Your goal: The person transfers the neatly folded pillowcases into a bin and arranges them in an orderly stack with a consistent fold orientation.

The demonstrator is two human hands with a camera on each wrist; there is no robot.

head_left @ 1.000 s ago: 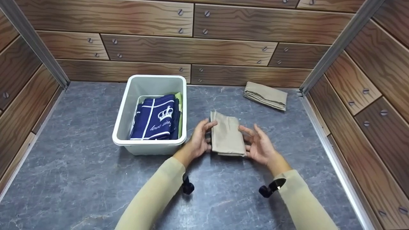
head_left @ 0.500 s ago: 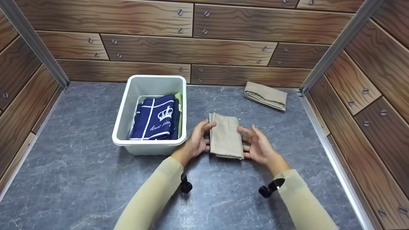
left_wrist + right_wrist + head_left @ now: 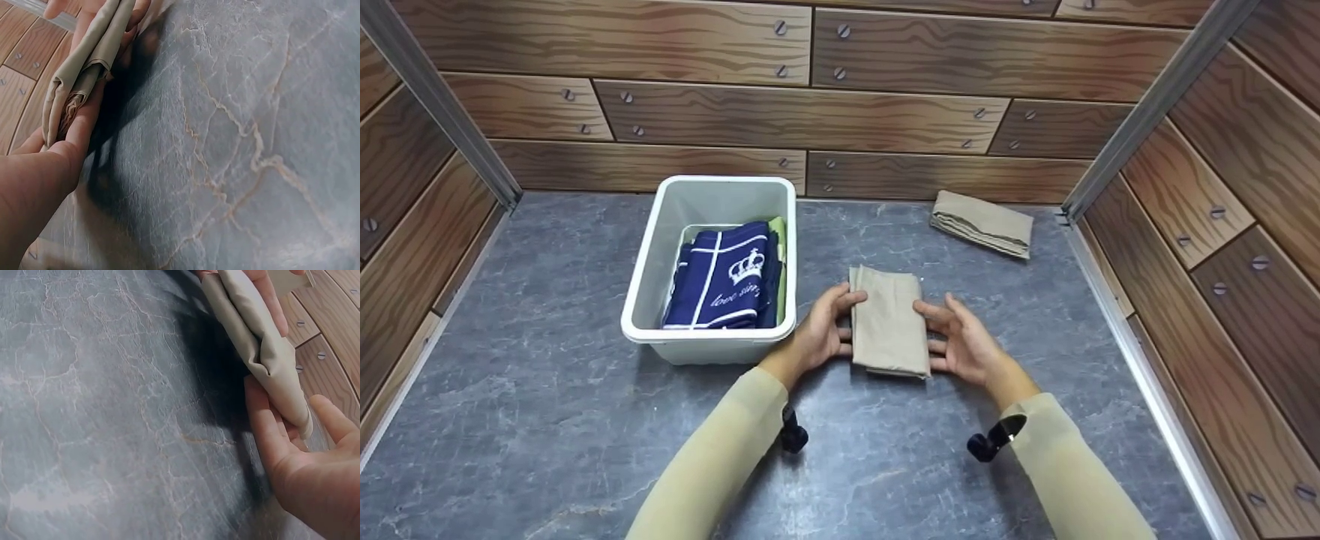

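A folded beige cloth (image 3: 890,322) lies between both hands, just above or at the floor; the head view does not settle which. My left hand (image 3: 819,330) grips its left edge, with one finger on top and others underneath. On the opposite edge my right hand (image 3: 969,346) holds it, some fingers tucked below and one digit raised apart. The left wrist view shows the layered end of the cloth (image 3: 76,79) between the fingers. In the right wrist view the rounded fold of the cloth (image 3: 270,354) rests on the fingers (image 3: 261,408).
Left of the hands stands a grey-white bin (image 3: 709,335) with a folded navy cloth (image 3: 720,277) printed with a crown, beside green fabric (image 3: 781,274). Another folded beige cloth (image 3: 982,223) lies at the back right. Wood-patterned walls (image 3: 915,124) enclose the dark marbled floor (image 3: 547,412).
Both hands have shifted slightly left and toward the person with the beige cloth. Its top looks flatter and straighter than before. The bin and the other beige cloth stay put.
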